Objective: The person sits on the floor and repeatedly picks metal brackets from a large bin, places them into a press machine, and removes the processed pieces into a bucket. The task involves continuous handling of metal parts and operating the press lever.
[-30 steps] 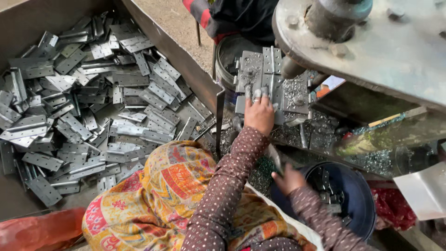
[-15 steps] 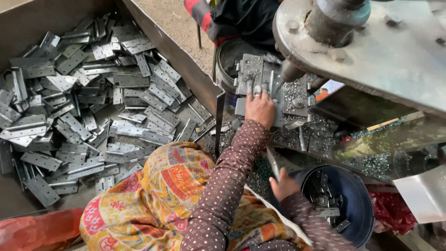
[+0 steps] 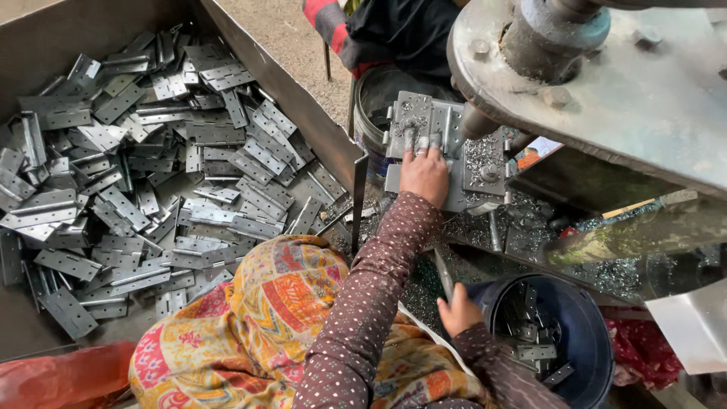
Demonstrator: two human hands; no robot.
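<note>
- Left hand [image 3: 425, 173] flat, fingers spread, pinning hinge plate [image 3: 413, 121] on press jig [image 3: 473, 163] to steady it under ram [image 3: 556, 34].
- Right hand [image 3: 458, 312] closed around thin metal strip [image 3: 444, 274], beside blue bucket [image 3: 587, 341], below jig.
- Loose hinges [image 3: 174, 174] heaped in bin, left of jig.

Under my left hand [image 3: 425, 176] the fixture plate [image 3: 435, 144] is dull grey metal, gritty with bright metal shavings [image 3: 480, 155]. My right hand [image 3: 459, 311] closes on a thin flat metal strip [image 3: 444, 274], matt and grey. The hinges [image 3: 151, 174] piled in the bin are bare steel with a soft satin sheen, smooth-faced. The press plate [image 3: 644, 98] above is rough, stained metal. The bucket [image 3: 579, 333] is dark blue plastic, slightly glossy. My sleeves [image 3: 379, 288] are dotted brown cloth; the wrap [image 3: 257, 318] is printed, matt cotton-like fabric.
</note>
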